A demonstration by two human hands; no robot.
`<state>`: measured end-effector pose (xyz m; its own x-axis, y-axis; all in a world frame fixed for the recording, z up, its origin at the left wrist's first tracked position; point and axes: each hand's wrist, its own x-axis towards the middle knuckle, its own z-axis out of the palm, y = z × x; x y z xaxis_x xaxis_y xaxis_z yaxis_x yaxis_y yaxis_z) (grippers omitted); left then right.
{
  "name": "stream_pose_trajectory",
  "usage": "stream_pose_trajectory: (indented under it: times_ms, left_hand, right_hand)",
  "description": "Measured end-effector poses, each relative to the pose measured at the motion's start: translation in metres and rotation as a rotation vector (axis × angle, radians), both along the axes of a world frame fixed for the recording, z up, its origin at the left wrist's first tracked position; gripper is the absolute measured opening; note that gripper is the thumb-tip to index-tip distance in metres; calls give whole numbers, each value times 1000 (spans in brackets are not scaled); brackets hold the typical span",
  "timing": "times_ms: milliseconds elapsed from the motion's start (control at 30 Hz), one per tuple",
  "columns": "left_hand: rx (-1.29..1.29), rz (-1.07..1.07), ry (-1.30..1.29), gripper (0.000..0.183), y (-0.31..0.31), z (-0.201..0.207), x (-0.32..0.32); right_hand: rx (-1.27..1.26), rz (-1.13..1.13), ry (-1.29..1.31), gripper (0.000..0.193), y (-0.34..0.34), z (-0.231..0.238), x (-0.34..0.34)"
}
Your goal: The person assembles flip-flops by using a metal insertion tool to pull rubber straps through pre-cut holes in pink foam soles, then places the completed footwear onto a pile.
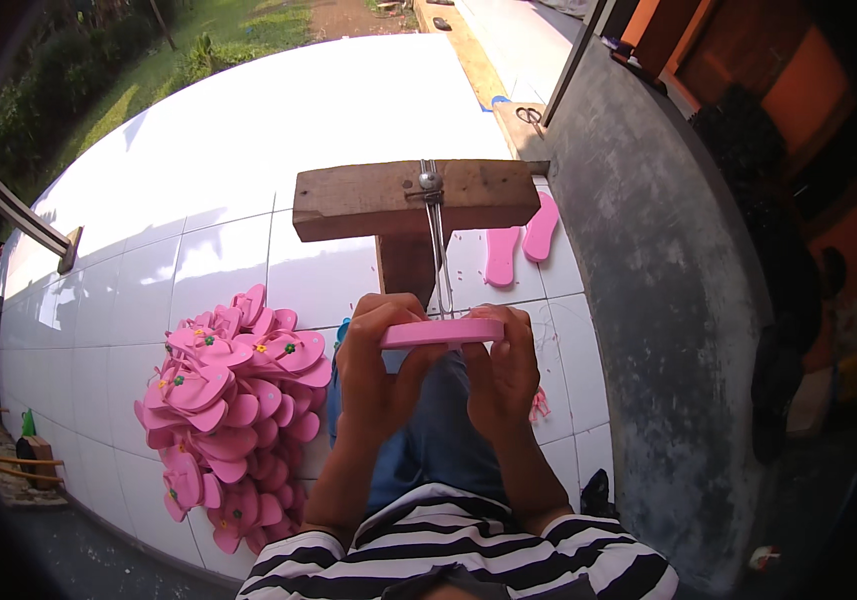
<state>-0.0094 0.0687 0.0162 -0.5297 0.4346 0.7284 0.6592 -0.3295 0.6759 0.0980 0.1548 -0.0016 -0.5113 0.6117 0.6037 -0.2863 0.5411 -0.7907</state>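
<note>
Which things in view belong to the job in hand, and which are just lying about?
Likely the job's:
pink sole between left hand and right hand
metal rods on wooden stand
pile of pink flip-flops
two soles on floor

Apparently just lying about:
scissors
dark footwear

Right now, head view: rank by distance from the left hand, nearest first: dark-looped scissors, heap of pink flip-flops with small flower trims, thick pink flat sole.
1. Thick pink flat sole: gripped by the left hand and right hand.
2. Heap of pink flip-flops: left of the hand.
3. Dark-looped scissors: far ahead, right, beyond the brown wooden beam.
</note>
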Motion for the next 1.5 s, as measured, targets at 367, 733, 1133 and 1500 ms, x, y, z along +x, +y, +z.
stream_pose_trajectory:
  times_ms: [367,733,1133,1500]
  left_hand:
    - [-132,129,24,36,5,38,2]
    - [-509,650,337,56,39,62,-47]
    - [-874,23,28,82,80,91,-121]
    - [-840,71,87,55,77,87,-115]
  right_hand:
    - [-97,-44,23,33,9,11,-13]
    - [-198,-359,68,66,48,2,-73]
    - [-408,-288,18,62,39,-73,-79]
    - [-303,-655,-1335,62,100,-361,85]
